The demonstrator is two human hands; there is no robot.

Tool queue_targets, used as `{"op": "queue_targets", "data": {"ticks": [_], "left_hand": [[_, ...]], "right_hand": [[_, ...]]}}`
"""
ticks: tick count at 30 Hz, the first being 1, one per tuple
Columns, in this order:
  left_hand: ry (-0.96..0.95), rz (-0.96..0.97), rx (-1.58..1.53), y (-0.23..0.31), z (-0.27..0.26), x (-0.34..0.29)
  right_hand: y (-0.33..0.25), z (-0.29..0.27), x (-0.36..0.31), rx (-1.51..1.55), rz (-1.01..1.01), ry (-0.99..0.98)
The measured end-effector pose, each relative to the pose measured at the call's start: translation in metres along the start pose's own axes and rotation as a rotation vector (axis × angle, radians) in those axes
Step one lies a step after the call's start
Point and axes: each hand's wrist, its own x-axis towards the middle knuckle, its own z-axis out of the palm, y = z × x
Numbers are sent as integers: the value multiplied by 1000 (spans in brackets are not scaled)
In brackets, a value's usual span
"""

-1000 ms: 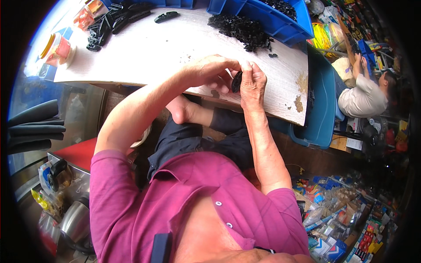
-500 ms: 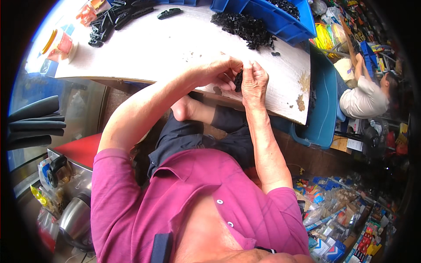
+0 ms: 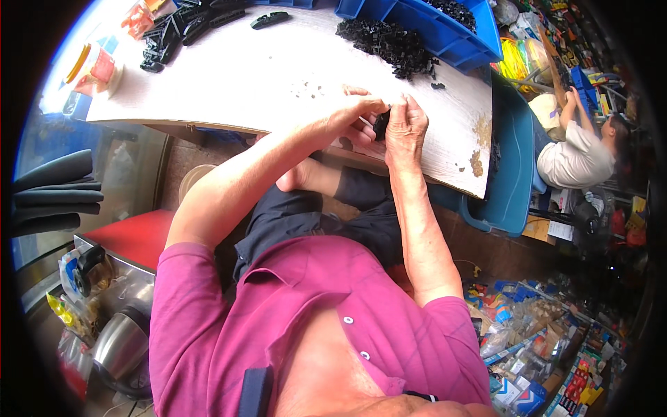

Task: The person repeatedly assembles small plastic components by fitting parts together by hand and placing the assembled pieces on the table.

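Note:
My left hand (image 3: 360,118) and my right hand (image 3: 406,132) meet over the near edge of the pale table (image 3: 229,83). A black plastic piece (image 3: 379,126) is between them, mostly covered by fingers. My right hand is closed, thumb and fingers pinched together around the piece's upper end. My left fingers are curled against its other side, with thumb and forefinger close to the right fingertips. Beyond my hands lies a heap of small black plastic parts (image 3: 382,43). A few tiny flakes (image 3: 306,90) lie left of my hands.
Long black plastic pieces (image 3: 167,42) are piled far left, beside a clear tub (image 3: 94,69). One such piece (image 3: 269,20) lies alone. A blue bin (image 3: 445,35) stands behind the heap; a teal tub (image 3: 511,181) is right of the table. Another person (image 3: 580,153) works farther right.
My left forearm has swung slightly right and my left fingers have shifted at the black piece. My right hand has barely moved and still grips it.

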Motion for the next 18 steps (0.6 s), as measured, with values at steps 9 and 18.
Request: {"op": "queue_targets", "data": {"ticks": [9, 18], "left_hand": [[128, 47, 85, -6, 6, 0], [154, 337, 10, -36, 9, 2]], "right_hand": [[10, -4, 4, -178, -42, -32], [5, -1, 5, -233, -41, 24]]}}
